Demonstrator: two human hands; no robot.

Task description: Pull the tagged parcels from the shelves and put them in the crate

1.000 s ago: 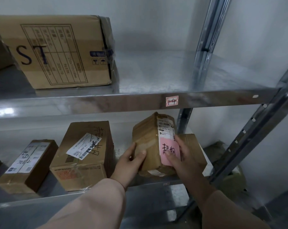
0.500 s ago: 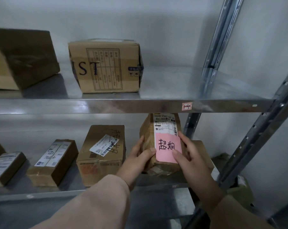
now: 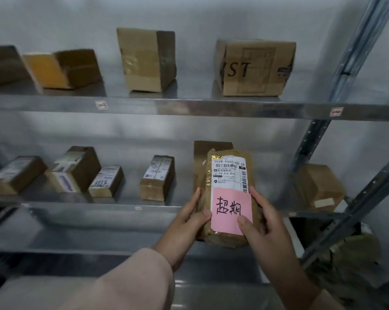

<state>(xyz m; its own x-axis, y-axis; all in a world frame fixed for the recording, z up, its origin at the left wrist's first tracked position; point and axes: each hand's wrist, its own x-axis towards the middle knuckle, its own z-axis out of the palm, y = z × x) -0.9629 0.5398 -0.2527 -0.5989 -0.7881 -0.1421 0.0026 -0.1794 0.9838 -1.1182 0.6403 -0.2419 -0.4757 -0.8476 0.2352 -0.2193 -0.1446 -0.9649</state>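
A brown taped parcel (image 3: 228, 168) with a white shipping label and a pink tag (image 3: 230, 209) with handwritten characters is held upright in front of the lower shelf (image 3: 99, 205). My left hand (image 3: 186, 224) grips its left edge, thumb on the front. On the other side my right hand (image 3: 262, 222) holds the right edge, its thumb pressing the pink tag. The parcel is off the shelf, lifted clear of its edge. No crate is in view.
Several cardboard boxes (image 3: 157, 177) lie along the lower shelf, one more (image 3: 318, 186) at the far right. The upper shelf (image 3: 189, 106) carries several boxes, including one marked ST (image 3: 253, 68). Slanted metal uprights (image 3: 354, 209) stand at the right. A green-brown bag (image 3: 350, 260) lies below right.
Both hands have pulled the tagged parcel out from the lower shelf toward me. The view has drawn back and shifted left, showing more boxes on both shelves.
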